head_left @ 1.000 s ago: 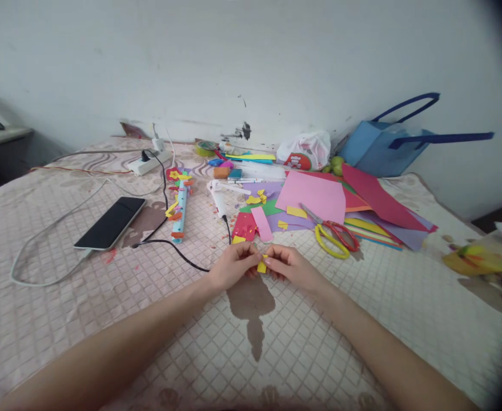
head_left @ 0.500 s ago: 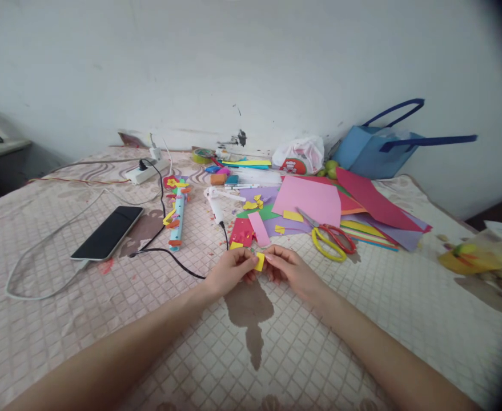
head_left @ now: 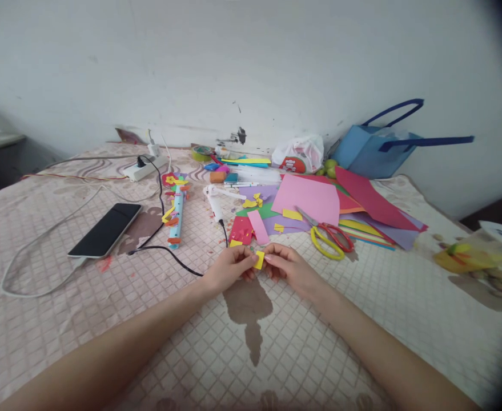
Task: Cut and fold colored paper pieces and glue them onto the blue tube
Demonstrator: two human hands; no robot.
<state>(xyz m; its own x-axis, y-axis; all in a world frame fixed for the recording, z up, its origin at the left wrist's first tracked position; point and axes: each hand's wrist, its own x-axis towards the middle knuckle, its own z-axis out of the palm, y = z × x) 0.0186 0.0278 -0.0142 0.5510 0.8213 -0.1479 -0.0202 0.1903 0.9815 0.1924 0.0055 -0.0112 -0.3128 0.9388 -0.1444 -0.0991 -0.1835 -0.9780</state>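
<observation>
A small yellow piece of paper (head_left: 258, 260) is pinched between my two hands near the middle of the table. My left hand (head_left: 230, 267) grips its left side with thumb and fingers, and my right hand (head_left: 288, 264) closes on its right edge. Just beyond them lie a red paper piece (head_left: 239, 231) with scraps on it and a pink paper strip (head_left: 258, 227). Yellow-and-red-handled scissors (head_left: 328, 242) rest to the right of my right hand. Farther back on the left are a white glue gun (head_left: 215, 206) and a light blue stick decorated with colourful paper pieces (head_left: 176, 217).
A phone (head_left: 105, 231) on a white cable lies at the left, near a power strip (head_left: 143, 169). Coloured paper sheets (head_left: 307, 197) spread at the right, before a blue bag (head_left: 370, 153). A yellowish plastic bag (head_left: 465, 257) sits far right. The black cord (head_left: 182, 264) runs beside my left wrist.
Both hands keep hold of the yellow paper in nearly the same pose. The whole view has shifted very slightly; nothing else on the table has visibly moved.
</observation>
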